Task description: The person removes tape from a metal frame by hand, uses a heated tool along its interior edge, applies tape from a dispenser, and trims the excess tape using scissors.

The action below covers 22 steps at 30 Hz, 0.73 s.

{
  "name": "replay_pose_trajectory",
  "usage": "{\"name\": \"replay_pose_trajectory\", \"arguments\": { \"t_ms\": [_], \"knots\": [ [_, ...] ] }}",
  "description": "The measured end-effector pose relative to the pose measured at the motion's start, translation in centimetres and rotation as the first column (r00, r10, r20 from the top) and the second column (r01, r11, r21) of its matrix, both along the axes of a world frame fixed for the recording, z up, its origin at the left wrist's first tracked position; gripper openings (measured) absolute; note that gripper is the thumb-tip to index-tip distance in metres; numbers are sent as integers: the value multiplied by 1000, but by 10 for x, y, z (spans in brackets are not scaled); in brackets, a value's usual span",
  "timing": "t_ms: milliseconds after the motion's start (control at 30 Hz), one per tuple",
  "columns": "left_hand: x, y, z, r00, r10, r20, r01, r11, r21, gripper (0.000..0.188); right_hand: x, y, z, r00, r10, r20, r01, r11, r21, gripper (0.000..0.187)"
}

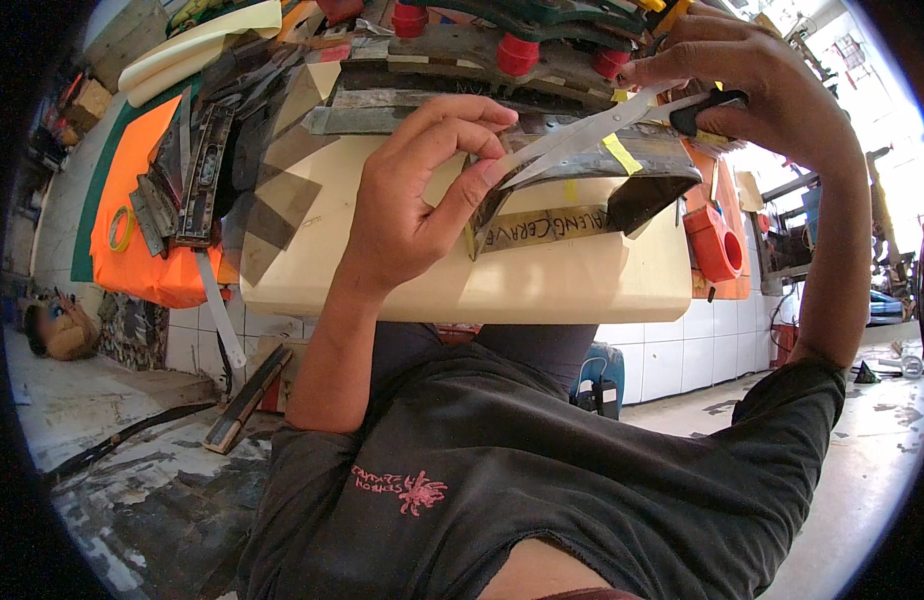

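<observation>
My right hand [762, 85] is raised at the upper right, its fingers around the black handles of a pair of scissors [587, 130]. The long grey blades are parted a little and point left. At their tips, my left hand [422, 190] is closed in a pinch; what lies between thumb and fingers is too small to tell. Below the blades is a dark, curved piece [654, 200] with a yellow strip of tape [622, 154] on it. A tan label strip with handwriting [552, 228] lies by it on the cream sheet [402, 285].
Grey-brown template pieces [282, 200] and a metal level-like bar [204, 175] lie at the left, by a yellow tape roll [122, 228] on orange material [147, 275]. A red tape dispenser [714, 243] stands right. Red clamp-like knobs [517, 55] line the back.
</observation>
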<state>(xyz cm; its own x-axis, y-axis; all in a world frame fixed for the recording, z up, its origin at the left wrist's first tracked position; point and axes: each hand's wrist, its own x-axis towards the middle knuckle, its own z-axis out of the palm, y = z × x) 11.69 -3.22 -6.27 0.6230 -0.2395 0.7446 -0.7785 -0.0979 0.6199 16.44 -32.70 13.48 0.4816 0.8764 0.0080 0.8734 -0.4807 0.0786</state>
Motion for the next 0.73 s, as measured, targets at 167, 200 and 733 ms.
{"name": "replay_pose_trajectory", "arguments": {
  "t_ms": [167, 200, 733],
  "knots": [
    [1, 0, -1, 1000, -19, 4, 19, 1000, -4, 7, -2, -4, 0, 998, 21, 67, -19, 999, -35, 51],
    [2, -1, -2, 999, -37, -12, 37, 999, -20, 7, -6, -5, 2, 998, 9, 70, -6, 999, -39, 51],
    [1, 0, -1, 1000, -20, -6, 20, 1000, 7, 8, 0, -5, -1, 1000, 9, 6, -9, 999, -35, 43]
  ]
}}
